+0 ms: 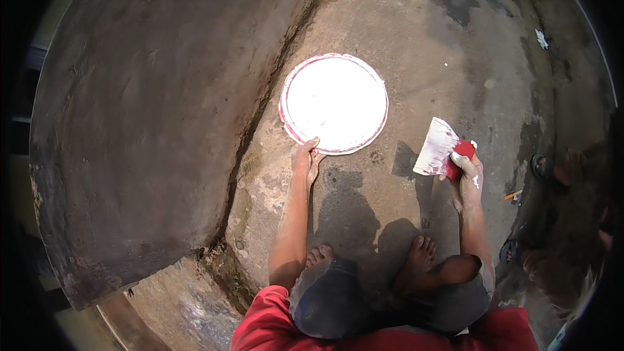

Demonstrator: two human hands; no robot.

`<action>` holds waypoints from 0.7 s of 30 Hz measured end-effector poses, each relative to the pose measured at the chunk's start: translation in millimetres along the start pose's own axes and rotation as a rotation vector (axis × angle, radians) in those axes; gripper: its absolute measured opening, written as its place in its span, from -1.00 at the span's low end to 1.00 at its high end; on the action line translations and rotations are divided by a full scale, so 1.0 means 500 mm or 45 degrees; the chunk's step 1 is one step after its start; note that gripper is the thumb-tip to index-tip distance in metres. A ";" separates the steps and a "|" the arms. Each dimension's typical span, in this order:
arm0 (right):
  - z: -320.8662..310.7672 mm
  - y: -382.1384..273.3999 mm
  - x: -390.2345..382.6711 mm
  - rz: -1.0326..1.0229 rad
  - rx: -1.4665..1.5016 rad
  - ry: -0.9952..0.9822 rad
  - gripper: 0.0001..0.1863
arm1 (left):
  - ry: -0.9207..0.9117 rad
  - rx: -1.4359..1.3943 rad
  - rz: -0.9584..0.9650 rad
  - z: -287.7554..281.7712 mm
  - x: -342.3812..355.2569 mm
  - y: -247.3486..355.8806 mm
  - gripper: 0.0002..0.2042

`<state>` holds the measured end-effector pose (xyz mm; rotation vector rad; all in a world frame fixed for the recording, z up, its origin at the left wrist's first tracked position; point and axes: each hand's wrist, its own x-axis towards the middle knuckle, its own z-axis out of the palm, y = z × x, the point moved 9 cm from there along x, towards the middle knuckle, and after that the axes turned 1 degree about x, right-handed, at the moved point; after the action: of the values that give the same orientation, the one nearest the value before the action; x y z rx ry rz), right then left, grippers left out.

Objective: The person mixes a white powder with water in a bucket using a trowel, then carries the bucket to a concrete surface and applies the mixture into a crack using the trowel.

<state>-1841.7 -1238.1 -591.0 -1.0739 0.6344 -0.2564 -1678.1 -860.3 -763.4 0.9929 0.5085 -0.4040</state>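
- Red sleeves (261,315) and bent knees (331,299) come nearest, then bare feet (419,263).
- Right hand (469,179), smeared white: fingers wrapped firmly round the red handle of a scraper (434,149), its flared blade coated white.
- Left hand (305,159): gripping the near rim of a round tub (283,110), thumb on top.
- The step in hand seems to be steadying the tub, scraper well apart; the next move calls for a firm rim and a controlled blade.
- Tub: glaring white top, red streaks round its messy rim; on the floor (422,78), beside a slab (162,104). Depth unclear.
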 end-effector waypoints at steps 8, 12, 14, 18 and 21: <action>0.122 0.066 0.129 -0.154 -0.607 -0.275 -0.72 | 0.516 1.083 0.270 -0.189 -0.306 0.316 -0.03; 0.313 0.084 0.247 -0.361 -1.284 -0.420 -0.61 | 0.975 1.024 0.726 -0.386 -0.589 0.412 -0.35; 0.397 0.088 0.306 -0.558 -1.552 -0.495 -0.59 | 1.195 1.100 0.693 -0.453 -0.699 0.375 -0.40; 0.489 0.096 0.382 -0.721 -1.921 -0.758 -0.61 | 1.559 1.488 0.392 -0.512 -0.874 0.283 -0.41; 0.591 0.146 0.342 -0.850 -2.093 -0.916 -0.63 | 1.723 1.737 0.329 -0.517 -0.946 0.215 -0.46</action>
<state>-1537.3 -1070.4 -621.1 -2.7721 -0.3850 0.1819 -2061.3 -540.3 -533.2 2.6357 1.3485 0.3397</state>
